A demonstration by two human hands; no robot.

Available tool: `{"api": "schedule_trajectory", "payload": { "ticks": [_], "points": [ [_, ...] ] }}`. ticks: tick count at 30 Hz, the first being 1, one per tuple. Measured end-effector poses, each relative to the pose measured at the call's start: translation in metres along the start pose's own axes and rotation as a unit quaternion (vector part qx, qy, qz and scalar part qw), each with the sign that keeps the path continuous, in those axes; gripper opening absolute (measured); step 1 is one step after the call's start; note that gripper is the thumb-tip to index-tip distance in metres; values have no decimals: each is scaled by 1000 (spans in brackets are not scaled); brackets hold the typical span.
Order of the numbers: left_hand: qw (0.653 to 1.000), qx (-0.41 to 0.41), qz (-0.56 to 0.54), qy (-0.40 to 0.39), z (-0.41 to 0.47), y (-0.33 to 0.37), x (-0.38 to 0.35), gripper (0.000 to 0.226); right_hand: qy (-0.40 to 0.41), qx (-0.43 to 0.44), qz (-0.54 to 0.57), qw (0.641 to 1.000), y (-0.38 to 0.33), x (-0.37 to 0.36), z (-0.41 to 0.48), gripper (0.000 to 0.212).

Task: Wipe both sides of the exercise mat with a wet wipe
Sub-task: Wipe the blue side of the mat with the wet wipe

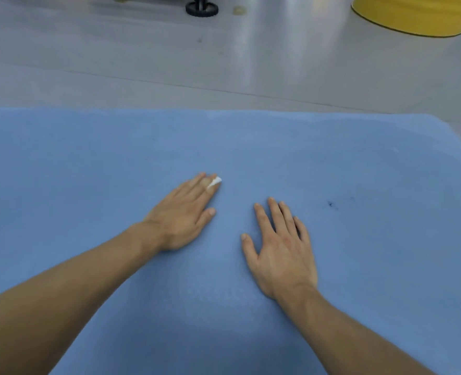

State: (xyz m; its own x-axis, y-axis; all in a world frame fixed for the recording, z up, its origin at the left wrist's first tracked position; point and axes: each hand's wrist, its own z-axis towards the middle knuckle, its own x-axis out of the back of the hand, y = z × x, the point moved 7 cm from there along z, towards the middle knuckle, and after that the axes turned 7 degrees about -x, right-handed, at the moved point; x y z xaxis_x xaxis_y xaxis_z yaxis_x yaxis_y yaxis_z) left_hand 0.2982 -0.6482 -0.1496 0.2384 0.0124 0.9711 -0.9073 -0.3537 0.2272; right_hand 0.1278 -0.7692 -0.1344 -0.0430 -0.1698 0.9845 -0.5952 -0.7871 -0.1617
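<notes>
Both hands are lying flat on the blue mat [88,158]. My left hand [186,212] is pressing a wipe [214,182] down with straight fingers; only a small white corner is poking out. My right hand [280,247] is spread wide, holding nothing. I am guessing the mat is soft, light and bendy, so an edge looks best for grabbing. It is lying on the grey floor [142,63].

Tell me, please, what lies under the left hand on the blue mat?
A white wipe: only its corner pokes out past the left hand, which lies flat on the mat. The rest is hidden.
</notes>
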Motion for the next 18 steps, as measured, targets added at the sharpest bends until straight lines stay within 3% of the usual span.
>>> {"api": "schedule_trajectory", "payload": {
  "ticks": [7, 12, 14, 18],
  "points": [
    [998, -66, 21, -13, -113, 14, 9, 64, 2, -1, 6, 1000, 0, 0, -2, 76],
    [999, 48, 10, -10, -133, -65, 20, 71, 1, -1, 1, 1000, -1, 0, -2, 77],
    [994, 107, -8, 25, -115, -91, 27, 77, 0, -1, -1, 1000, -1, -1, -1, 78],
    [982, 182, -40, 42, -41, -101, 28, 66, 2, -1, 7, 1000, 0, 1, -1, 77]
  ]
}}
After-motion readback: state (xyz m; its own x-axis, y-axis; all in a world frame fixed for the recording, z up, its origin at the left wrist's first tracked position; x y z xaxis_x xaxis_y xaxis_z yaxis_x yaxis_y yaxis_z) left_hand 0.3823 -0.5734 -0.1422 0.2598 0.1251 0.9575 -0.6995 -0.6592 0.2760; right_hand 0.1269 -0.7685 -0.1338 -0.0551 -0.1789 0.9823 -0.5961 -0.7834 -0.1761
